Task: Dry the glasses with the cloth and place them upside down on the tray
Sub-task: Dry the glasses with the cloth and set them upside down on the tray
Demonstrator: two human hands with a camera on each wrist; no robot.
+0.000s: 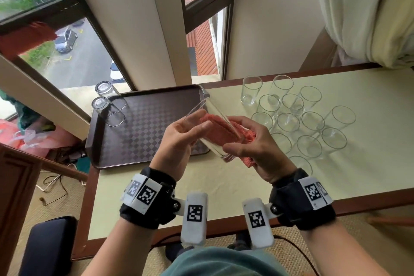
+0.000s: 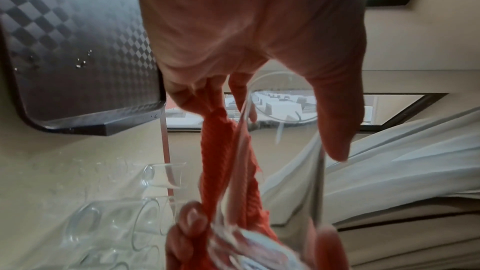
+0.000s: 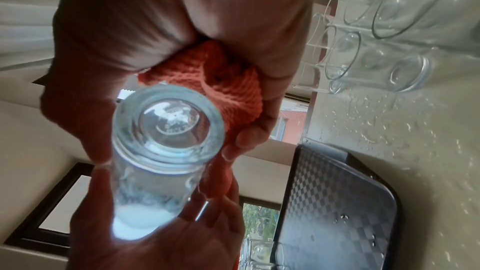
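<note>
**Drying glass three, mid-air over the table edge**

Holding one glass (image 1: 209, 129) tilted between both hands, mouth angled up toward the tray (image 1: 143, 127), thick base down toward the body. Cradling the upper wall with the left hand (image 1: 179, 141), fingers loosely curved along the glass, thumb on the near side, probably to steady it while the cloth works. Gripping the base end with the right hand (image 1: 253, 148), fingers curled round glass and coral cloth (image 1: 220, 130) together, bunching the loose end in the palm so it stays out of the way. Showing part of the cloth stuffed inside the glass, reaching down the bore for the inner wall; wrapping the rest outside near the base.

Keeping the whole job raised above the table (image 1: 224, 181), just beside the tray's near right corner, likely for a short trip once dry.

Resting already on the tray's far left corner: two glasses (image 1: 107, 105), bases up, rims down, tucked in tight to leave room for the rest. Waiting upright to the right, well apart from the tray: a cluster of undried glasses (image 1: 300, 119), mouths up. Glinting on the tray floor, a few droplets in the wrist views. Judging the task as early on, with most still to do.
</note>
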